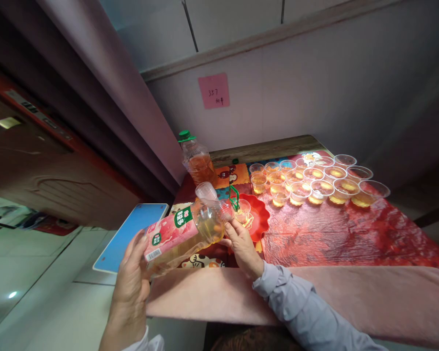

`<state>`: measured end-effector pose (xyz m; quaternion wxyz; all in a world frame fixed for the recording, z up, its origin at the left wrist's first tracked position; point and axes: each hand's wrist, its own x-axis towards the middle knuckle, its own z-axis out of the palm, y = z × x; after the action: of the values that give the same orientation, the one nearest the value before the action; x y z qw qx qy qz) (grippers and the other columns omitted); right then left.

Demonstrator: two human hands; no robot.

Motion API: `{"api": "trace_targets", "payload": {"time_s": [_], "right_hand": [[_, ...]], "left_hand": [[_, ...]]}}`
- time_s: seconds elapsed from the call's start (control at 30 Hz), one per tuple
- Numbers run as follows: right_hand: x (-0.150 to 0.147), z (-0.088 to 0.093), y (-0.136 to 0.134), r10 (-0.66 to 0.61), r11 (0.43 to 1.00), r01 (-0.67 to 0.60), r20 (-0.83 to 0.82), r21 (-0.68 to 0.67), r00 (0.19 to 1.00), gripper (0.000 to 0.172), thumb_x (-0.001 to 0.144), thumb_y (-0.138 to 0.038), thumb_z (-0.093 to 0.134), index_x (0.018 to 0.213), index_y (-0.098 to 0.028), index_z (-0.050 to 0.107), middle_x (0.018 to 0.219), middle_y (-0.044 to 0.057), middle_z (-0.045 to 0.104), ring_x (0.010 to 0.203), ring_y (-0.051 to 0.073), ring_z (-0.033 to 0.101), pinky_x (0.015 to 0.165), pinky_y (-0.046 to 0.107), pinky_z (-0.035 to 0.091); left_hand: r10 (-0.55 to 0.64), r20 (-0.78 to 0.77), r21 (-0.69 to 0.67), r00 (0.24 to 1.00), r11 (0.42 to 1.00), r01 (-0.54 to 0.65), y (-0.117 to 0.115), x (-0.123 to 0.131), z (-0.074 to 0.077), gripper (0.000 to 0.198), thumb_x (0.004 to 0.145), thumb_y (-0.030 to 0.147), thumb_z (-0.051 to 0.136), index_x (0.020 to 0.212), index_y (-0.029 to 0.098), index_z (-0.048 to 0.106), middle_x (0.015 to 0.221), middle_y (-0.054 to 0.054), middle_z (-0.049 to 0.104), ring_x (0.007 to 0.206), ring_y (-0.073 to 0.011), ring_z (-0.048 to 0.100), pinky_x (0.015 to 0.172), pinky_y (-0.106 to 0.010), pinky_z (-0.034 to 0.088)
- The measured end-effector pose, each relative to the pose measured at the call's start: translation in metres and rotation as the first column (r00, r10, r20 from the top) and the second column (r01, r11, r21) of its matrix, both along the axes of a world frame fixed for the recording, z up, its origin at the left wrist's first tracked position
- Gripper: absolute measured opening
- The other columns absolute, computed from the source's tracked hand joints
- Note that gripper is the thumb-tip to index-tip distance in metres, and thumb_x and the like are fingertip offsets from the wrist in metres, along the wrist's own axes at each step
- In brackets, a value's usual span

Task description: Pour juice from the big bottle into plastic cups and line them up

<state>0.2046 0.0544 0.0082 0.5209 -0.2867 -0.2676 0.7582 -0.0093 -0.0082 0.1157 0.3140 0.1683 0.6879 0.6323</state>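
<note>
A large juice bottle (185, 229) with a pink label lies tilted in the air, its neck pointing right over a red scalloped dish (261, 219). My left hand (129, 275) wraps round its base end. At the neck, the thumb and fingers of my right hand (243, 243) grip the bottle; part of those fingers is hidden behind it. A green carry handle (234, 196) sticks up from the neck. Under the mouth, inside the dish, is a transparent plastic cup (244, 209) with some pale yellow liquid. Stacked transparent cups (206, 190) stand just behind the bottle.
Several plastic cups (302, 192) holding yellow liquid stand in rows at the back right. A second bottle (199, 163) with a green cap stands at the back left. A loose green cap (235, 161) lies behind the dish. A blue stool (131, 234) is left of the table.
</note>
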Motion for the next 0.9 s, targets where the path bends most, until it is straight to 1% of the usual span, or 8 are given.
{"api": "trace_targets", "payload": {"time_s": [0.2, 0.3, 0.43, 0.57, 0.7, 0.8, 0.9], "right_hand": [[-0.001, 0.001, -0.001, 0.002, 1.000, -0.003, -0.017, -0.021, 1.000, 0.072, 0.082, -0.071, 0.086, 0.139, -0.028, 0.072, 0.135, 0.006, 0.078, 0.116, 0.031, 0.078, 0.098, 0.048, 0.067], [-0.001, 0.000, -0.001, 0.006, 1.000, -0.006, -0.014, 0.002, 1.000, 0.070, 0.084, -0.071, 0.085, 0.139, -0.029, 0.072, 0.139, 0.006, 0.077, 0.118, 0.030, 0.078, 0.098, 0.045, 0.067], [-0.001, -0.002, -0.001, 0.021, 1.000, -0.020, -0.014, 0.011, 1.000, 0.066, 0.086, -0.071, 0.084, 0.137, -0.030, 0.073, 0.141, 0.005, 0.076, 0.119, 0.028, 0.077, 0.095, 0.042, 0.067], [-0.001, -0.002, -0.001, 0.023, 1.000, -0.023, -0.033, 0.010, 0.999, 0.065, 0.086, -0.071, 0.084, 0.136, -0.031, 0.074, 0.139, 0.005, 0.077, 0.117, 0.028, 0.078, 0.095, 0.042, 0.067], [-0.001, -0.001, -0.001, 0.008, 1.000, -0.008, -0.019, 0.004, 1.000, 0.063, 0.084, -0.072, 0.085, 0.132, -0.032, 0.076, 0.139, 0.004, 0.077, 0.120, 0.029, 0.077, 0.093, 0.042, 0.067], [-0.001, 0.000, -0.002, 0.006, 1.000, -0.005, -0.004, 0.012, 1.000, 0.061, 0.086, -0.072, 0.084, 0.133, -0.033, 0.076, 0.144, 0.004, 0.075, 0.124, 0.029, 0.075, 0.093, 0.041, 0.067], [-0.001, 0.000, -0.002, 0.010, 1.000, -0.010, -0.007, 0.011, 1.000, 0.063, 0.086, -0.072, 0.083, 0.135, -0.033, 0.075, 0.144, 0.005, 0.074, 0.121, 0.028, 0.076, 0.094, 0.041, 0.067]], "left_hand": [[-0.022, -0.022, -0.027, 1.000, 0.999, 0.022, -0.001, -0.001, 0.002, 0.064, 0.069, 0.047, 0.093, 0.128, 0.031, 0.075, 0.133, -0.001, 0.076, 0.081, -0.0167, 0.069, 0.054, -0.024, 0.050], [-0.026, -0.026, -0.024, 0.999, 0.999, 0.026, -0.002, -0.001, 0.003, 0.066, 0.068, 0.049, 0.093, 0.128, 0.030, 0.075, 0.130, -0.002, 0.077, 0.078, -0.0168, 0.068, 0.052, -0.024, 0.049], [-0.036, -0.028, -0.045, 0.999, 0.998, 0.035, -0.004, -0.001, 0.006, 0.066, 0.068, 0.047, 0.093, 0.129, 0.030, 0.074, 0.120, -0.002, 0.078, 0.075, -0.0176, 0.068, 0.050, -0.024, 0.049], [-0.021, -0.028, -0.058, 0.999, 0.998, 0.019, -0.003, -0.002, 0.008, 0.059, 0.072, 0.043, 0.090, 0.128, 0.030, 0.074, 0.114, -0.003, 0.078, 0.073, -0.0187, 0.069, 0.053, -0.026, 0.053], [-0.009, -0.023, -0.060, 1.000, 0.998, 0.008, -0.002, -0.003, 0.007, 0.056, 0.075, 0.040, 0.088, 0.128, 0.030, 0.075, 0.106, -0.002, 0.079, 0.068, -0.0177, 0.068, 0.054, -0.026, 0.054], [-0.007, -0.024, -0.062, 1.000, 0.998, 0.005, -0.003, -0.003, 0.008, 0.057, 0.074, 0.040, 0.088, 0.129, 0.030, 0.075, 0.106, -0.002, 0.079, 0.068, -0.0178, 0.069, 0.053, -0.026, 0.054], [-0.006, -0.037, -0.061, 0.999, 0.998, 0.003, -0.003, -0.001, 0.011, 0.063, 0.069, 0.041, 0.091, 0.129, 0.030, 0.075, 0.110, -0.002, 0.080, 0.070, -0.0183, 0.070, 0.051, -0.026, 0.054]]}}
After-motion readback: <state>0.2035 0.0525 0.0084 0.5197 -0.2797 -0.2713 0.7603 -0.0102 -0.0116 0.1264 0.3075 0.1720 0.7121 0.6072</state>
